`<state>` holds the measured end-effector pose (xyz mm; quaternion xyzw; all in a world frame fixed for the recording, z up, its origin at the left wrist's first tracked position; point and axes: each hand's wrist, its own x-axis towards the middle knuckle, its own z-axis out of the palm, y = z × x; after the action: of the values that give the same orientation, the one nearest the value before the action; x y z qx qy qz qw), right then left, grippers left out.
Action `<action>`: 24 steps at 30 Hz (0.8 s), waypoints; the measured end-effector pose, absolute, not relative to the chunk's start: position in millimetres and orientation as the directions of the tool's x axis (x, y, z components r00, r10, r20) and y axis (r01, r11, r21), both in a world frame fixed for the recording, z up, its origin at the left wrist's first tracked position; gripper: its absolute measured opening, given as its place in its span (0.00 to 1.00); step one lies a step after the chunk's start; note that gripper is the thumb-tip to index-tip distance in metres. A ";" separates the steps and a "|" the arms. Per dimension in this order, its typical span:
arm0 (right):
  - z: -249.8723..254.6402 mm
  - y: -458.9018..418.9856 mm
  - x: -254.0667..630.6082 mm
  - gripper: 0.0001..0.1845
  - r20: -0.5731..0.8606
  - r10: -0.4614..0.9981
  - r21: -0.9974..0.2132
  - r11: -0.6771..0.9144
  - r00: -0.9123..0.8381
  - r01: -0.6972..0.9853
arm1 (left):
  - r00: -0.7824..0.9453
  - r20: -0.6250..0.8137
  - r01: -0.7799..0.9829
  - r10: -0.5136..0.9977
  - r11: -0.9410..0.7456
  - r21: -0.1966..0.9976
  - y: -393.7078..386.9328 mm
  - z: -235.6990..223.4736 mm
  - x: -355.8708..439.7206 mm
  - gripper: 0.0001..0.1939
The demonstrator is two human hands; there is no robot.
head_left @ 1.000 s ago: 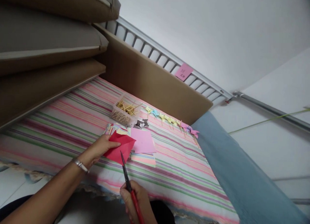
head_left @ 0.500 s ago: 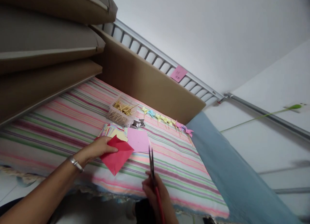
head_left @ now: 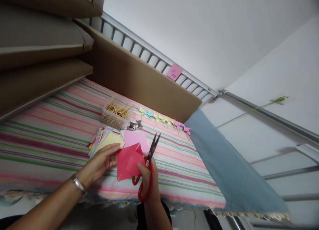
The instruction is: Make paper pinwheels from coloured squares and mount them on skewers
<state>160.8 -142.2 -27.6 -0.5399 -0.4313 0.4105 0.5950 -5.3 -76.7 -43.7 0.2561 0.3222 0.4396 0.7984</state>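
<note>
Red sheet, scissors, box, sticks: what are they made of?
Red sheet: likely matte paper; thin, crisp-edged.
Scissors: blades dark, slender, probably metal; handles smooth red, likely plastic.
Box: likely clear plastic; see-through, rigid-looking.
Sticks: perhaps bamboo or wood, matte; tan, slender.

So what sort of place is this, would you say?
Probably a bedroom or dormitory corner, though I can't be certain. The slatted metal railing resembles part of a bed frame, paper pinwheels lie on a striped cloth, and your right hand holds red-handled scissors.
</note>
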 end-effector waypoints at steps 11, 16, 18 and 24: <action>-40.1 -149.7 138.0 0.20 0.127 0.901 -0.992 0.121 0.415 0.041 | 0.418 -0.241 -0.599 0.876 0.465 0.652 -94.1 -40.3 22.1 0.15; -49.9 -161.1 147.3 0.22 -0.008 0.953 -0.999 -0.018 0.304 0.032 | 0.291 -0.277 -0.486 0.916 0.391 0.782 -74.8 -38.2 -7.0 0.17; -51.6 -174.4 152.2 0.24 -0.077 0.973 -0.991 -0.098 0.216 0.088 | 0.248 -0.288 -0.425 0.925 0.370 0.826 -67.2 -35.8 -20.7 0.18; -49.4 -221.1 154.6 0.30 -0.182 0.982 -0.952 -0.187 0.043 0.241 | 0.207 -0.324 -0.311 0.923 0.376 0.873 -57.6 -33.0 -40.3 0.16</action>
<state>154.6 -221.1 -49.4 -0.6073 -0.5036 0.4742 0.3907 -40.3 -57.6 -33.0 0.3415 0.4485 0.4421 0.6977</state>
